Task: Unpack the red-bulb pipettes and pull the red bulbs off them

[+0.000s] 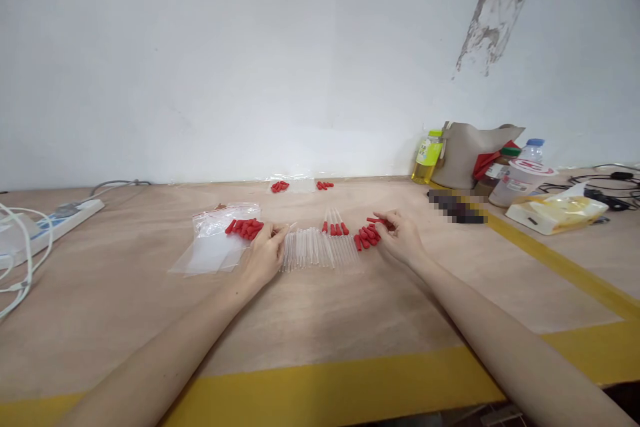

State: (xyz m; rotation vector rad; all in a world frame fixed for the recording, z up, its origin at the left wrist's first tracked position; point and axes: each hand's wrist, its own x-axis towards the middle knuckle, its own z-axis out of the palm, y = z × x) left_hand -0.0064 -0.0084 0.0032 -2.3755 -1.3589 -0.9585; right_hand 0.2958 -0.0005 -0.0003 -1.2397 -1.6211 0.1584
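Note:
My left hand (pixel 266 252) is closed in a pinch at the left end of a row of clear dropper tubes (pixel 320 250), with one thin clear tube (pixel 293 227) sticking out of its fingertips. At the right, my right hand (pixel 401 238) pinches a red rubber bulb (pixel 373 219) above a small pile of red bulbs (pixel 367 237). Between the hands and behind the row lie several droppers (pixel 335 228) with red bulbs on their near ends. Another heap of red bulbs (pixel 244 228) lies beside my left hand, on clear plastic bags (pixel 213 250).
Near the wall, more red bulbs (pixel 280 186) lie by a clear bag (pixel 300 183). A yellow drink bottle (pixel 427 159), a grey container (pixel 463 157), a plastic cup (pixel 520 183) and a tissue pack (pixel 556 212) stand at right. A power strip (pixel 57 227) with white cables lies left.

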